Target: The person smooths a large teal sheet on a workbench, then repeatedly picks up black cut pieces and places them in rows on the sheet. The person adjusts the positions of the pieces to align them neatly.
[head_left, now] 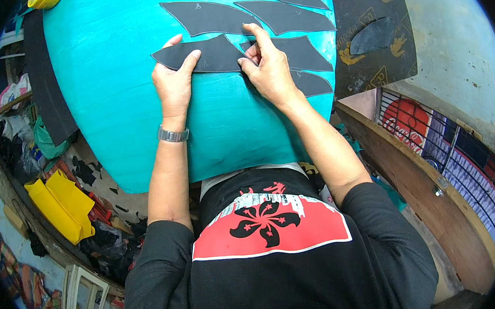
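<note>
A dark grey cut piece of sheet material (215, 54), with curved edges and a faint mark on it, is between my two hands above the teal sheet (117, 77). My left hand (173, 81) grips its left part, thumb on top and fingers beneath. At its right end is my right hand (266, 64), thumb against the edge, index finger stretched away from me and the other fingers curled. Similar cut pieces lie on the teal sheet, among them one just beyond my hands (206, 20) and one right of my right hand (306, 52).
At the right a dark printed sheet (375, 37) carries a small dark offcut (371, 36). A black strip (49, 77) hangs along the left edge. Folded yellow material (60, 206) lies lower left among scraps and bags. A wooden board (427, 192) stands at the right, before a barred window.
</note>
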{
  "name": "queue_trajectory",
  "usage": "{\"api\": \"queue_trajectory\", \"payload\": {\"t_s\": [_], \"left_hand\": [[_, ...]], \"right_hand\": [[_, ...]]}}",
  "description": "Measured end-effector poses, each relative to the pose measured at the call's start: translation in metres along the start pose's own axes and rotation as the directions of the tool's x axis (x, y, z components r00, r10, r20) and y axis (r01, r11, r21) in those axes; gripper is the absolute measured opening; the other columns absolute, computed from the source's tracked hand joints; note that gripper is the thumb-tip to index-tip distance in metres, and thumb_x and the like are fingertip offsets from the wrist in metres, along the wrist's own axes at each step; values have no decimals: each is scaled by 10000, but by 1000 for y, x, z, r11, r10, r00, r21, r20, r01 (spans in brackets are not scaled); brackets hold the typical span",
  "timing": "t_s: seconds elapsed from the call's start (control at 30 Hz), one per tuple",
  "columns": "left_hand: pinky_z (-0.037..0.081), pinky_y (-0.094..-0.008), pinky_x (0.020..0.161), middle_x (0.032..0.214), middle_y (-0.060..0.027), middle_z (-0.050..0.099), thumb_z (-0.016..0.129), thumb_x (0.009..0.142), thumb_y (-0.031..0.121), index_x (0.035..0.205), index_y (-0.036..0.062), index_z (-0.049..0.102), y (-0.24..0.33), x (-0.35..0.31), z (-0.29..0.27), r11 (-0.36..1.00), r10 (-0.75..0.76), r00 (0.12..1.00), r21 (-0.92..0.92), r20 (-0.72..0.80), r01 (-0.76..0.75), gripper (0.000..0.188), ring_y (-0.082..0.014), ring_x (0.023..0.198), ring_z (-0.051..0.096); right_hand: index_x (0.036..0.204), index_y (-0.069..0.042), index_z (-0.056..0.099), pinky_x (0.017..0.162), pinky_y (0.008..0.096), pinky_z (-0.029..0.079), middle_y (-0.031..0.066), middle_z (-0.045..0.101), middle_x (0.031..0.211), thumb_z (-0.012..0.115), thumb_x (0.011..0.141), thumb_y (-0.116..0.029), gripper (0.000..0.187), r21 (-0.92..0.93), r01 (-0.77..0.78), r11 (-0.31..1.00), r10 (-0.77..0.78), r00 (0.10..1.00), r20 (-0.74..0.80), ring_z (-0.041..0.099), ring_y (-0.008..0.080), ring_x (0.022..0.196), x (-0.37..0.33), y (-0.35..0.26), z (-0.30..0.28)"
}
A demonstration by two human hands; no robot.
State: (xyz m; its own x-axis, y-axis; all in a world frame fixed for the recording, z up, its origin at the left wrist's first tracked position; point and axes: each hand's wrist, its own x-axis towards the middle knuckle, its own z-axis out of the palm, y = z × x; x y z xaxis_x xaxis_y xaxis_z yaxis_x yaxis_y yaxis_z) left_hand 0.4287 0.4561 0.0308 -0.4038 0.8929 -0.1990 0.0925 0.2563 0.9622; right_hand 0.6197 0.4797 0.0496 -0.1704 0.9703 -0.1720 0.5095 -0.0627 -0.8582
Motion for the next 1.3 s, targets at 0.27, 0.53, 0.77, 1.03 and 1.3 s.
{"api": "queue_trajectory", "payload": {"t_s": [0.27,0.53,0.77,1.03,1.3], "left_hand": [[573,-311,860,1060,-103,684,690,861,-67,1282,2,564,20,-1,-8,669,-164,983,-724,78,168,445,-181,929,674],[461,-219,621,780,43,645,828,792,187,928,3,728,84,-12,-30,980,-180,719,60,672,188,250,-30,707,548],[487,-260,633,750,-6,670,838,757,244,906,7,728,66,17,-41,903,-233,689,416,686,-108,301,-67,688,572],[477,-187,645,787,1,682,839,763,108,1219,31,620,22,35,-49,983,-95,958,179,270,48,512,-52,692,586],[539,-221,659,807,-68,704,795,813,62,1380,13,478,8,18,-30,988,-6,994,153,111,-12,651,-90,746,666]], "right_hand": [[1459,-117,427,644,219,436,-27,566,744,717,810,15,723,382,-110,918,57,987,148,502,39,658,-7,-12,-10],[1527,-168,338,859,256,495,71,626,1085,746,768,-8,876,647,-18,762,-153,966,207,589,112,942,3,-57,-47],[1351,-71,534,620,172,447,-19,591,779,720,780,77,618,496,-143,856,76,985,152,550,26,684,-5,-30,-33],[1306,-70,564,660,278,519,35,617,725,734,795,-14,541,252,-174,952,183,983,-13,611,107,673,-9,2,-8],[1318,-28,540,597,205,446,-2,605,721,732,825,-14,529,123,-150,981,160,984,-76,530,40,630,-8,5,-13]]}}
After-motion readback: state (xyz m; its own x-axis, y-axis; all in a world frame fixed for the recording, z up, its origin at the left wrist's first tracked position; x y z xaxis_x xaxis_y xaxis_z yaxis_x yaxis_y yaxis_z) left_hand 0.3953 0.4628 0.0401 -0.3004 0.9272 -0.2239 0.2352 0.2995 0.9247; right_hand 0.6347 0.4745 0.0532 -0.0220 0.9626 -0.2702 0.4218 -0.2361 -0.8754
